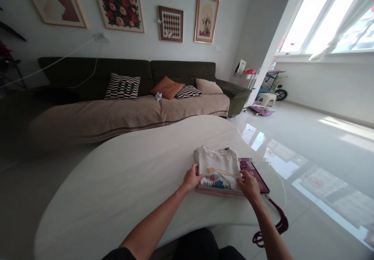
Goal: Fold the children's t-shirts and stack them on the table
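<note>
A white T-shirt with a printed picture and dark lettering lies folded on the table, collar facing away from me. It rests on top of other folded cloth, and a pink layer shows under its near edge. My left hand is closed on the shirt's left edge, thumb on top. At the right edge my right hand pinches the shirt near its lower corner. Some fingertips of both hands are hidden by the cloth. Just right of the shirt lies a flat maroon item, partly behind my right hand.
The clothes lie on a white table with a curved edge. A dark maroon strap hangs over its near right edge. Beyond stands a green sofa with a beige cover and several cushions. Tiled floor lies to the right.
</note>
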A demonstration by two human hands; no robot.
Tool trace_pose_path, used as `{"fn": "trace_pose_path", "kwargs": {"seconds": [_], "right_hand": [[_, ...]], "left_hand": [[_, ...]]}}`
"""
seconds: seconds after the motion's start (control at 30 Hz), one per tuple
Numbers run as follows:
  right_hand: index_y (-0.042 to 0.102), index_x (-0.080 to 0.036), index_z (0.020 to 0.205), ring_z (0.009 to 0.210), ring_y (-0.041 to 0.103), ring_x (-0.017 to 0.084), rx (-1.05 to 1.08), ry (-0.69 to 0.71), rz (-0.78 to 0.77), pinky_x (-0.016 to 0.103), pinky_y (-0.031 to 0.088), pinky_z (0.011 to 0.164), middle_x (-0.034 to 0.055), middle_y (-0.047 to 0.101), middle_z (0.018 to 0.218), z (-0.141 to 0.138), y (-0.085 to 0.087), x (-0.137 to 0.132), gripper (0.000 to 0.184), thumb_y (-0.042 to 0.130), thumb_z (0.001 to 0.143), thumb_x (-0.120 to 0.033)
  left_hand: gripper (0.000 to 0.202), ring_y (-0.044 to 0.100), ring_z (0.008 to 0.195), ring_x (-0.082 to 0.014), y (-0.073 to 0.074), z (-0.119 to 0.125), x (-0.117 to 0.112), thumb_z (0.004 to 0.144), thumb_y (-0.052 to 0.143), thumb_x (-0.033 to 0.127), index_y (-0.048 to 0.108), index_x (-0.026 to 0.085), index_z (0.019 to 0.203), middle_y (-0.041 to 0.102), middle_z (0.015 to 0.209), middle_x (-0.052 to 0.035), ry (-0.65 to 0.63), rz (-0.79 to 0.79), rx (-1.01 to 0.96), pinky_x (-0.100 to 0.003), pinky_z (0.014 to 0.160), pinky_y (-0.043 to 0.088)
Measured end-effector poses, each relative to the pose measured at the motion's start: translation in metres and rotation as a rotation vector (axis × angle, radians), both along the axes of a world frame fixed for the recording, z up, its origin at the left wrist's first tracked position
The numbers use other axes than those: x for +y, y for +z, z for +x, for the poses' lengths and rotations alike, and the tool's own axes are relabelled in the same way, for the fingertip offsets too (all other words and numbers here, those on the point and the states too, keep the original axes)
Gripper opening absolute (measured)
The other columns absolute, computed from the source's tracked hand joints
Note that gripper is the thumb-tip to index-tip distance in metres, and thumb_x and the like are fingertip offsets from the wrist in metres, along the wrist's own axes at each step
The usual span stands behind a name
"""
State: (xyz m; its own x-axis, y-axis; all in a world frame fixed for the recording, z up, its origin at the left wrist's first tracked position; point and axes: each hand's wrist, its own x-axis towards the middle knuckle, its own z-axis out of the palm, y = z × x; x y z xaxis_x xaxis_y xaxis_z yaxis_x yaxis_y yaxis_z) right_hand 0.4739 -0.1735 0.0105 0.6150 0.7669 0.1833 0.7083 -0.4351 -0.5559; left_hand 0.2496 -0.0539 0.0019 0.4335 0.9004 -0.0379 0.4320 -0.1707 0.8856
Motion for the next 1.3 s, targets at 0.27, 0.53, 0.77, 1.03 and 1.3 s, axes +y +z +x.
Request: {"fn": "trace_pose_path", "kwargs": {"seconds": [0.27, 0.53, 0.77, 1.03, 1.3], "right_hand": [[0.046, -0.008, 0.116, 0.111, 0.043, 0.028, 0.064, -0.043, 0.111, 0.038, 0.034, 0.093, 0.019, 0.05, 0.115, -0.026, -0.042, -0.03, 0.063, 0.028, 0.077, -0.055], [0.039, -0.003, 0.121, 0.113, 0.043, 0.033, 0.116, -0.089, 0.036, 0.039, 0.031, 0.096, 0.0231, 0.048, 0.119, -0.027, -0.045, -0.022, 0.089, 0.028, 0.067, -0.072], [0.038, 0.001, 0.122, 0.113, 0.042, 0.037, 0.021, -0.109, -0.048, 0.043, 0.032, 0.094, 0.0271, 0.049, 0.117, -0.032, -0.05, -0.018, 0.09, 0.025, 0.068, -0.07], [0.033, 0.004, 0.126, 0.115, 0.039, 0.039, -0.023, -0.176, -0.22, 0.045, 0.032, 0.093, 0.0277, 0.047, 0.12, -0.046, -0.056, -0.013, 0.086, 0.024, 0.074, -0.063], [0.041, 0.007, 0.119, 0.106, 0.046, 0.041, -0.145, -0.272, -0.24, 0.045, 0.034, 0.09, 0.0313, 0.051, 0.105, -0.095, -0.057, -0.012, 0.087, 0.016, 0.076, -0.064]], "left_hand": [[0.039, 0.051, 0.106, -0.0196, -0.013, -0.092, -0.058, 0.077, 0.049, 0.024, 0.053, 0.019, 0.116, 0.054, 0.114, -0.0089, -0.176, 0.325, 0.062, -0.034, 0.096, 0.038], [0.036, 0.045, 0.115, -0.0257, -0.039, -0.27, -0.068, 0.081, 0.042, 0.03, 0.059, 0.019, 0.11, 0.055, 0.118, -0.0101, 0.363, 0.544, 0.432, -0.044, 0.098, 0.035], [0.038, 0.038, 0.122, -0.0276, -0.048, -0.324, -0.089, 0.084, 0.037, 0.031, 0.055, 0.023, 0.116, 0.048, 0.129, -0.0087, 0.373, 0.515, 0.638, -0.05, 0.096, 0.032], [0.035, 0.043, 0.117, -0.0286, -0.054, -0.324, -0.086, 0.081, 0.045, 0.031, 0.058, 0.019, 0.112, 0.052, 0.122, -0.0117, 0.413, 0.66, 0.57, -0.048, 0.096, 0.032], [0.035, 0.04, 0.118, -0.0284, -0.057, -0.327, -0.09, 0.083, 0.044, 0.03, 0.056, 0.018, 0.113, 0.05, 0.122, -0.0121, 0.414, 0.718, 0.548, -0.049, 0.097, 0.032]]}}
